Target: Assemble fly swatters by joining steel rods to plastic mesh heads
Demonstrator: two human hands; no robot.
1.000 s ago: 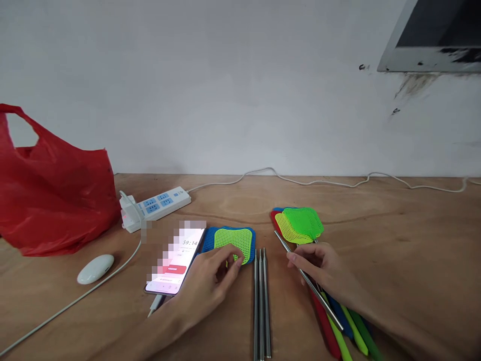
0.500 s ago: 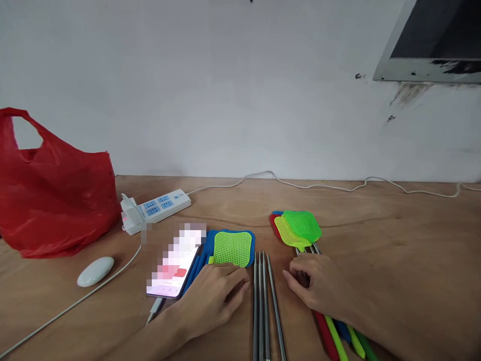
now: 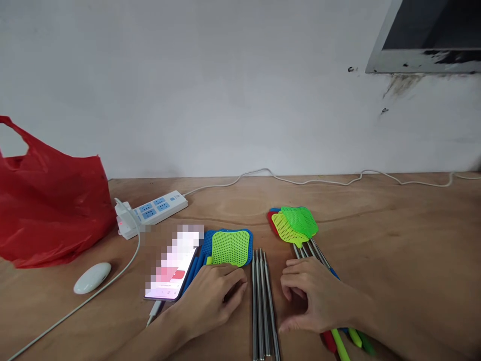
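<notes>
My left hand (image 3: 216, 296) rests on the table with its fingers curled in toward the thumb and nothing visible between them. It lies against the near side of a yellow-green fly swatter head (image 3: 230, 248), which sits over blue swatter heads (image 3: 250, 241). My right hand (image 3: 313, 293) has its thumb held away from the bent fingers. It lies over the shafts of several fly swatters, with a bright green head (image 3: 299, 220) and a yellow one (image 3: 287, 231) on top. Between my hands lie several metal rods (image 3: 261, 306), side by side.
A lit phone (image 3: 175, 271) with a charging cable lies at the left. Beyond it are a white power strip (image 3: 160, 209), a white oval case (image 3: 92, 278) and a red plastic bag (image 3: 56, 205). A white cord (image 3: 315, 182) runs along the wall.
The rightmost rod, angled apart before, now lies closer against the others. My right thumb has moved nearer and left, wider from the fingers. My left hand has hardly moved.
</notes>
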